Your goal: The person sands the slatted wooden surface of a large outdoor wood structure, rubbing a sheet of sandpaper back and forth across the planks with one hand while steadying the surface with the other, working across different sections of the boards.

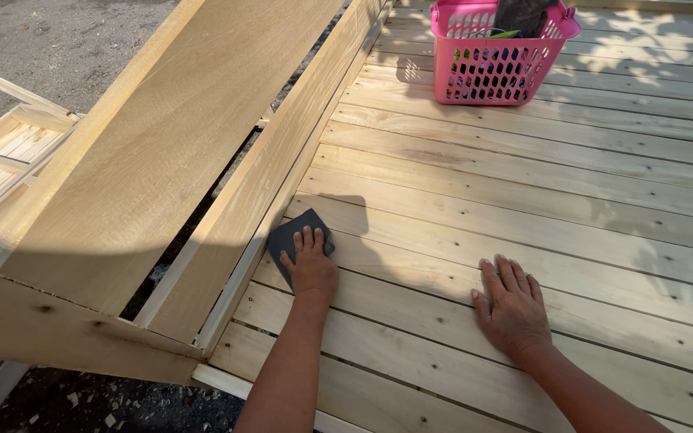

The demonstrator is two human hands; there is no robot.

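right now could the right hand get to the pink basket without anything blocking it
Probably not from where it rests. Nothing blocks the way: only bare slats lie between the right hand and the pink basket. But the basket stands far up the platform, likely beyond arm's reach unless the person leans forward.

Both forearms are bare, no sleeves in view; the left hand (311, 269) and right hand (513, 309) wear no gloves, rings or watch.
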